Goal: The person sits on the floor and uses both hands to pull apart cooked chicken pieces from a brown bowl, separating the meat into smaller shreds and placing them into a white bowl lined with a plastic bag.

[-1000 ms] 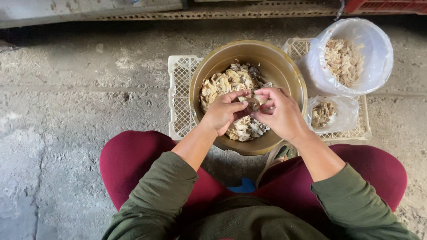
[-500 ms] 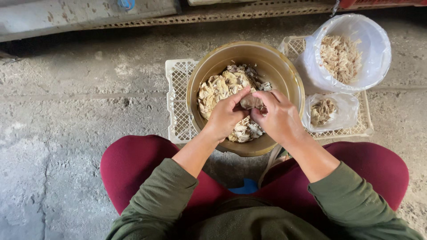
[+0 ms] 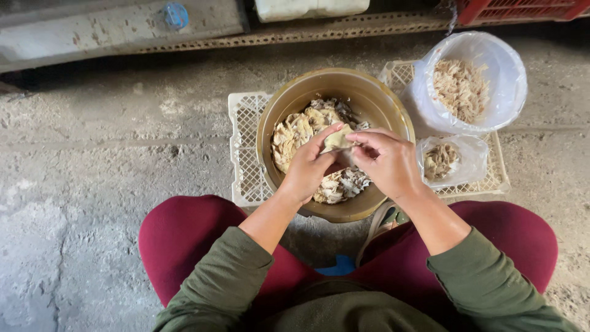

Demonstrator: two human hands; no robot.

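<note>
Both hands (image 3: 353, 163) pinch one pale piece (image 3: 338, 138) over the bowl (image 3: 393, 110), still heaped; bags (image 3: 470, 83) beside it part-filled.

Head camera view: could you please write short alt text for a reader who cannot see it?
Two bare hands, left hand and right hand, hold a pale piece together over a brass-coloured bowl of pale torn pieces. The bowl stands on a white crate beside two clear bags holding shreds, on a concrete floor.
</note>
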